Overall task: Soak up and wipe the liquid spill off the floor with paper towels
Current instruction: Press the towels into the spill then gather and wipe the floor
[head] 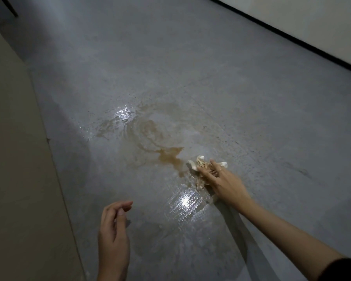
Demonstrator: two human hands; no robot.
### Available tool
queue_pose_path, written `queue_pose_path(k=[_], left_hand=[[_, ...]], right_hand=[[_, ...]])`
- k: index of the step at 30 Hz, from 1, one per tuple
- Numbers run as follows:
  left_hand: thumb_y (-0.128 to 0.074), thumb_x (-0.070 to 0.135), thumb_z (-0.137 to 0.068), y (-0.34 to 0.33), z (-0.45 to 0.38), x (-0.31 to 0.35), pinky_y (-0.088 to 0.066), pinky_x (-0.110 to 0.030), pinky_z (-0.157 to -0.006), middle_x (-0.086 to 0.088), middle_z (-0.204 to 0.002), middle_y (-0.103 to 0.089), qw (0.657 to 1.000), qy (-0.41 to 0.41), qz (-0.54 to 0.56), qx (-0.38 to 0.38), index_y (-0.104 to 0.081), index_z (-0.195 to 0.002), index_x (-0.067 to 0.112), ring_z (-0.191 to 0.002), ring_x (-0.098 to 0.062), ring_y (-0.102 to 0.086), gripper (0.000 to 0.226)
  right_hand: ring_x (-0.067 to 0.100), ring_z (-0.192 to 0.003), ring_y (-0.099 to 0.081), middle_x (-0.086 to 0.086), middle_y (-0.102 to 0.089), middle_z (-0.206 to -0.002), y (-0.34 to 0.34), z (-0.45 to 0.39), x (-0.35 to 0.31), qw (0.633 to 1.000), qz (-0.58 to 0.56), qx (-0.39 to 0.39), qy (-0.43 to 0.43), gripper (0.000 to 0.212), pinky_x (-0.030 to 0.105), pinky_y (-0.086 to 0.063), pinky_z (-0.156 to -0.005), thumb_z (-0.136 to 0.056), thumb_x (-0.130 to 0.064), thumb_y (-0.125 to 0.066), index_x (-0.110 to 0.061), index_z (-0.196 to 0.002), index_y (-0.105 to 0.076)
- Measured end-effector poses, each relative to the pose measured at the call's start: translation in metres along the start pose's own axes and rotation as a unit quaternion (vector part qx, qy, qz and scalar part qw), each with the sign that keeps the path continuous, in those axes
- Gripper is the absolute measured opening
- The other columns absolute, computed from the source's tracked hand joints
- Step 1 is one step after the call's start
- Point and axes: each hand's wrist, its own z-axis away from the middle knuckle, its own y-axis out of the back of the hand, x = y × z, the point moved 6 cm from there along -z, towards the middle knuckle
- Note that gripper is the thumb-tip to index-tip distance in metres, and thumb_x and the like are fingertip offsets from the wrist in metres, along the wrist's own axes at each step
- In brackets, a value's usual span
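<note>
A brown liquid spill (166, 157) spreads over the grey floor (190, 67), with thin smeared rings further back and wet glare patches around it. A crumpled paper towel (200, 166), white with brown stains, lies at the spill's right edge. My right hand (221, 181) presses down on the towel with fingers spread over it. My left hand (114, 230) hovers above the floor at the lower left, fingers loosely curled, holding nothing.
A beige wall or panel (14, 159) runs along the left side. At the upper right a white wall (312, 23) meets the floor at a black baseboard. A dark furniture leg (11, 9) stands at the top left.
</note>
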Motion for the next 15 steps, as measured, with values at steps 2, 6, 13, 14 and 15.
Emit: queue_pose_path(k=[2,6,13,14,15], left_hand=[[-0.042,0.002,-0.096,0.0,0.0,-0.001,-0.044,-0.005,-0.068,-0.011,-0.103,-0.058,1.0,0.003,0.002,-0.001,-0.064,-0.091,0.018,-0.089,0.002,-0.059,0.027],[-0.04,0.012,-0.092,-0.002,0.0,-0.001,-0.044,-0.005,-0.069,-0.011,-0.103,-0.059,1.0,0.005,0.01,-0.007,-0.064,-0.092,0.018,-0.091,-0.002,-0.06,0.024],[-0.039,0.019,-0.09,0.003,0.001,-0.003,-0.045,-0.006,-0.069,-0.01,-0.104,-0.059,1.0,0.01,0.015,0.0,-0.064,-0.092,0.018,-0.093,-0.012,-0.061,0.025],[-0.039,0.019,-0.09,0.003,0.0,-0.003,-0.045,-0.006,-0.069,-0.01,-0.104,-0.059,1.0,0.009,0.015,0.001,-0.064,-0.092,0.018,-0.094,-0.013,-0.061,0.025],[-0.039,0.019,-0.09,0.004,-0.001,-0.003,-0.045,-0.006,-0.069,-0.01,-0.104,-0.059,1.0,0.008,0.015,0.001,-0.064,-0.092,0.018,-0.094,-0.014,-0.061,0.025]], right_hand=[[0.029,-0.085,-0.068,0.016,-0.063,-0.121,0.001,-0.005,0.004,0.998,0.029,-0.003,0.058,0.076,0.033,-0.054,-0.041,-0.068,-0.016,-0.083,-0.03,-0.136,-0.052],[0.027,-0.073,-0.067,0.01,-0.07,-0.098,0.022,-0.028,0.011,0.995,-0.081,0.028,0.058,0.032,0.032,-0.052,-0.05,-0.075,-0.017,-0.078,-0.023,-0.107,-0.073],[0.022,-0.09,-0.068,0.006,-0.071,-0.095,0.024,-0.036,0.024,0.731,-0.624,0.071,-0.266,0.023,0.031,-0.058,-0.074,-0.088,0.002,-0.062,-0.018,-0.097,-0.067],[0.021,-0.091,-0.067,0.005,-0.07,-0.096,0.023,-0.032,0.021,0.739,-0.62,0.062,-0.256,0.022,0.035,-0.058,-0.077,-0.089,0.001,-0.062,-0.019,-0.098,-0.065],[0.019,-0.089,-0.067,0.003,-0.07,-0.095,0.02,-0.027,0.02,0.765,-0.597,0.055,-0.235,0.018,0.04,-0.057,-0.08,-0.09,-0.005,-0.062,-0.022,-0.097,-0.064]])
